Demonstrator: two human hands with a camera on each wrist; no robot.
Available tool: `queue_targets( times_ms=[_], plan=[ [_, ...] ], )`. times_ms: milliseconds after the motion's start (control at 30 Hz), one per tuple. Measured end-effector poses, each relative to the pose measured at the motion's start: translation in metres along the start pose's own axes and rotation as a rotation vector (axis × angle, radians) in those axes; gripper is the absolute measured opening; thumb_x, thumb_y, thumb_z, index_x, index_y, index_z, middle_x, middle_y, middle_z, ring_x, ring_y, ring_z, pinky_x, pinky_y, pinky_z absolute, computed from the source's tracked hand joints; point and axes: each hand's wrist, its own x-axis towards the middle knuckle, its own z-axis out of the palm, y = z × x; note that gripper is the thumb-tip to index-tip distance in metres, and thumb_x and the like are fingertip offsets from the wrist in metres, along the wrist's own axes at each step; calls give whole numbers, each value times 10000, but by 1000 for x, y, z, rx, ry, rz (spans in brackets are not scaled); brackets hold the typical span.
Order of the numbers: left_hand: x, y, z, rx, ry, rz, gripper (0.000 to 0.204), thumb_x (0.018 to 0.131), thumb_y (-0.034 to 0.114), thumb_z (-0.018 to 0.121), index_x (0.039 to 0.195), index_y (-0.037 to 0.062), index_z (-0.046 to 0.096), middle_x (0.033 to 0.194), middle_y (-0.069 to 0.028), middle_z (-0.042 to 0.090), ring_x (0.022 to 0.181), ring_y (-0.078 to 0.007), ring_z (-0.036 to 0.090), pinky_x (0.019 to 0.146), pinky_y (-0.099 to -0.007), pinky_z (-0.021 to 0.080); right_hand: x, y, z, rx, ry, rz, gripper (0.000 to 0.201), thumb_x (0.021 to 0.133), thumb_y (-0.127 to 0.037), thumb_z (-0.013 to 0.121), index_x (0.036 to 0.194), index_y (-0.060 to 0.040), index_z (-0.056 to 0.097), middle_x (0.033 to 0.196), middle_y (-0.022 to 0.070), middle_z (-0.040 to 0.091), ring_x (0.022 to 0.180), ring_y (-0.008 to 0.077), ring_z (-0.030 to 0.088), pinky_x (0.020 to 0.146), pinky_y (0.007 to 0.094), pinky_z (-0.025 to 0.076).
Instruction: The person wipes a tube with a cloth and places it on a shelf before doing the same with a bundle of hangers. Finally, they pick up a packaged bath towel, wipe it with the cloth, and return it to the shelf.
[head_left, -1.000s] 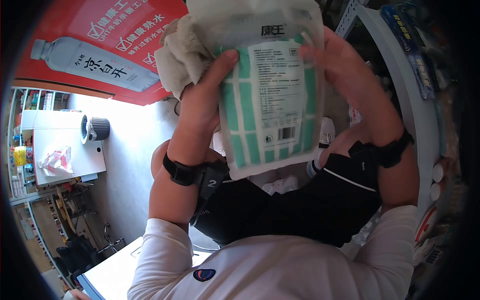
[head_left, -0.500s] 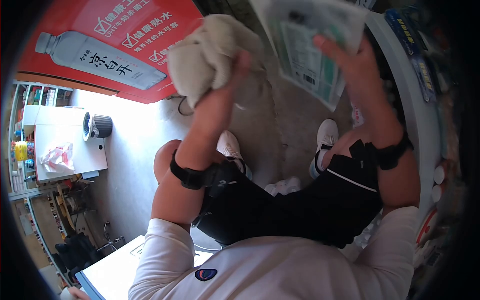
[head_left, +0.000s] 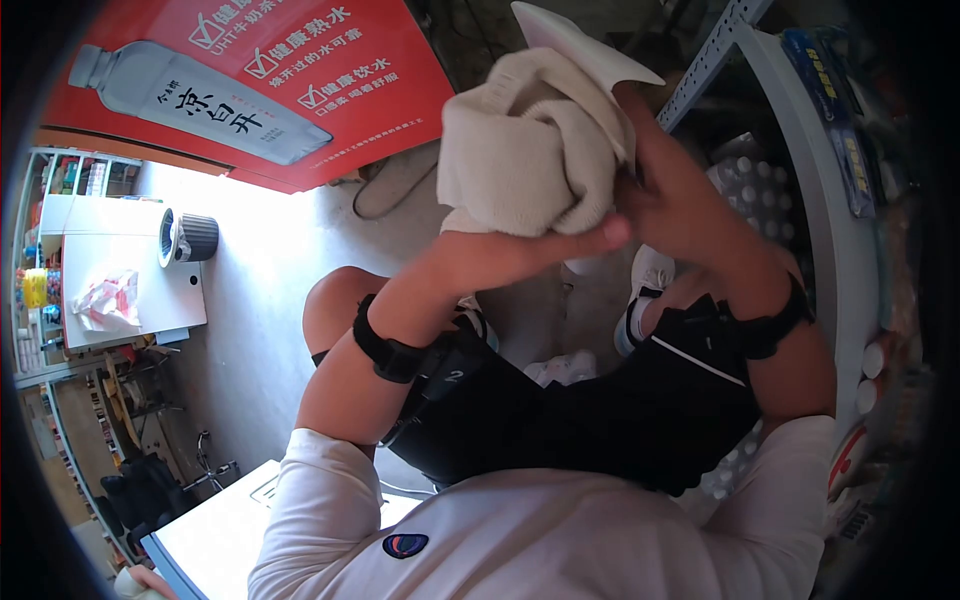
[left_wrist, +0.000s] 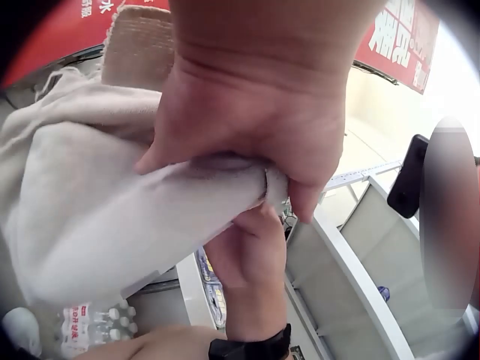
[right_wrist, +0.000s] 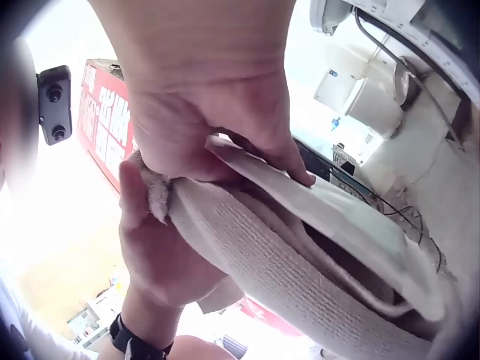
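Note:
In the head view a beige knitted cloth bundle (head_left: 525,150), loosely folded over itself, is held up in front of the knees. My left hand (head_left: 520,255) grips its lower edge, with the thumb pointing toward the right hand. My right hand (head_left: 685,195) pinches a pale flat packet (head_left: 580,45) behind the cloth, its fingers partly hidden. In the right wrist view the packet (right_wrist: 352,225) lies along the ribbed cloth (right_wrist: 262,259), and the two hands meet at one end. The left wrist view has my left hand (left_wrist: 255,127) over the edge, with the right hand (left_wrist: 251,255) below it.
A white metal shelf (head_left: 825,210) with packaged goods runs along the right. Wrapped bottles (head_left: 750,185) stand beside it. At the left, a white table (head_left: 130,230) bears a dark bin (head_left: 197,238) and a plastic bag (head_left: 108,302). A red poster panel (head_left: 380,90) stands at the back.
The packet went from facing me, held in both hands, to the right hand alone, then behind the cloth. The cloth moved right with my left hand, and the hands came together.

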Motion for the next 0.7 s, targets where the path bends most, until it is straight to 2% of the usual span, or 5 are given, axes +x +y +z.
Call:
queue_targets(
  times_ms=[67, 267, 367, 533, 700],
  plan=[
    [6, -12, -1, -138, 196, -21, 587, 696, 265, 813, 1171, 49, 544, 1107, -74, 578, 1031, -189, 546, 906, -299, 440, -1, -7, 3, -46, -58, 3, 674, 771, 19, 536, 1385, -48, 266, 1296, 218, 446, 1225, 326, 448, 994, 390, 383],
    [13, -9, -21, -133, 71, 67, 583, 713, 91, 779, 1222, 66, 495, 1122, -44, 558, 1042, -155, 526, 887, -302, 443, -9, -22, 12, -99, -122, -120, 677, 811, -100, 614, 1387, -6, 271, 1376, 211, 350, 1253, 341, 394, 982, 404, 379],
    [13, -9, -16, -227, 186, 67, 539, 742, 59, 748, 1219, 55, 497, 1140, -58, 559, 1038, -162, 540, 882, -299, 464, -10, -15, 7, 9, -129, -59, 865, 748, -46, 613, 1464, -142, 136, 1490, 211, 127, 1344, 377, 237, 1058, 429, 284],
    [11, -1, -11, -727, 345, -59, 545, 785, 27, 677, 1273, 57, 436, 1177, -80, 542, 1092, -190, 532, 918, -330, 461, 2, -19, -9, -248, -5, -143, 844, 714, -128, 695, 1434, -262, 277, 1458, 185, 184, 1226, 377, 326, 1029, 460, 298],
    [5, -14, -16, -688, 134, -25, 715, 741, 105, 730, 1337, 63, 337, 1274, -101, 458, 1179, -226, 466, 981, -387, 413, 3, -12, -5, -376, 178, -116, 859, 640, -253, 794, 1388, -304, 376, 1371, 157, 268, 1187, 381, 330, 1014, 481, 301]
  ],
)
